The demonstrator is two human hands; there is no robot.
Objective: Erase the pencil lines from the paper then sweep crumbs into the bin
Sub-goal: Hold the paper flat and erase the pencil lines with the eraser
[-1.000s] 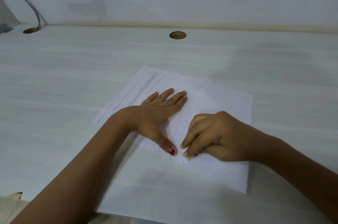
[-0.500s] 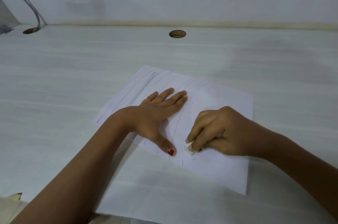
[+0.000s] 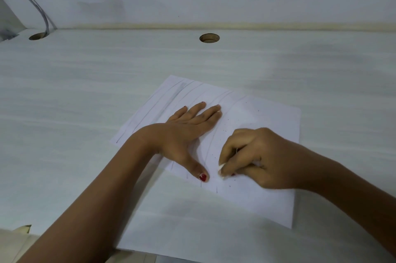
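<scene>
- Paper (image 3: pixel 270 112): one white sheet, lying flat and askew on the desk (image 3: pixel 85 95), in front of the person. A second, larger pale sheet (image 3: pixel 192 235) appears to lie under its near edge, though the dim light makes that hard to confirm.
- Pencil lines (image 3: pixel 150 110): several long strokes run across the left part of the sheet. One passes between the two hands, and short stubs show near the front edge. The right part looks mostly cleared.
- Left hand (image 3: pixel 186 134): spread flat on the paper, fingers straight, thumb out to the side, pressing the sheet down and holding nothing.
- Right hand (image 3: pixel 257 159): fingers curled tight, pinching a small white eraser (image 3: pixel 221 168) at the fingertips. Its tip touches the paper just beside the left thumb.
- Crumbs (image 3: pixel 225 130): tiny dark specks scattered on the sheet between and around the hands.
- Bin: not in view.
- Desk fittings: a round hole (image 3: pixel 209 38) at the back centre, another at the back left (image 3: pixel 37 36) with a cable (image 3: pixel 40 11) running into it.
- Risks:
  - Hard rubbing close to the free front edge may crease or tear the sheet if the left hand eases its pressure.
  - The right wrist dragging over the specks may smear graphite or push crumbs off onto the desk.
  - Lines under the left palm may be missed.
</scene>
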